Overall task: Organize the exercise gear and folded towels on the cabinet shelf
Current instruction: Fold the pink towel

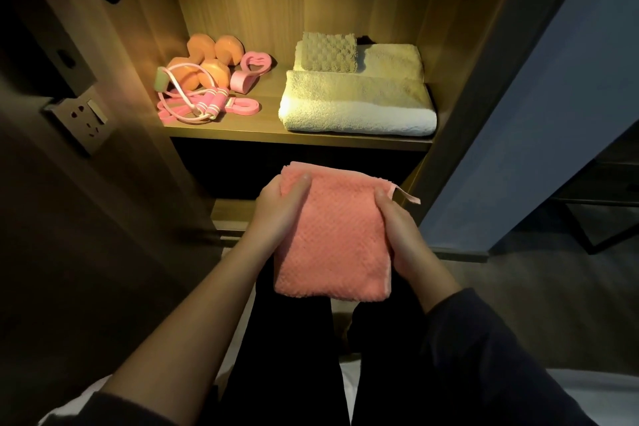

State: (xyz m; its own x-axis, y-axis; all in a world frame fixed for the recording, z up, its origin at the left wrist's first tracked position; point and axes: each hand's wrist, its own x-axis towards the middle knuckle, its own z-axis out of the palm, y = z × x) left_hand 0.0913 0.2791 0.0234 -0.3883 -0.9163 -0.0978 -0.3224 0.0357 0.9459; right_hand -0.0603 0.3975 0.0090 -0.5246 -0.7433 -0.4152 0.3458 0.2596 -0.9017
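Observation:
A folded pink towel [333,239] is held in front of me, below the lit cabinet shelf [269,135]. My left hand [276,209] grips its left edge with the thumb on top. My right hand [401,235] grips its right edge. On the shelf's right lies a large folded white towel [356,104] with a small grey textured towel [328,52] on its far part. On the shelf's left sit orange dumbbells [207,62], a pink jump rope [193,104] and pink grip trainers [250,73].
The cabinet's left wall carries a power socket [83,117]. An open door panel [539,86] stands at the right. A dark lower compartment [294,166] lies under the shelf. My dark-trousered legs [294,356] are below the towel.

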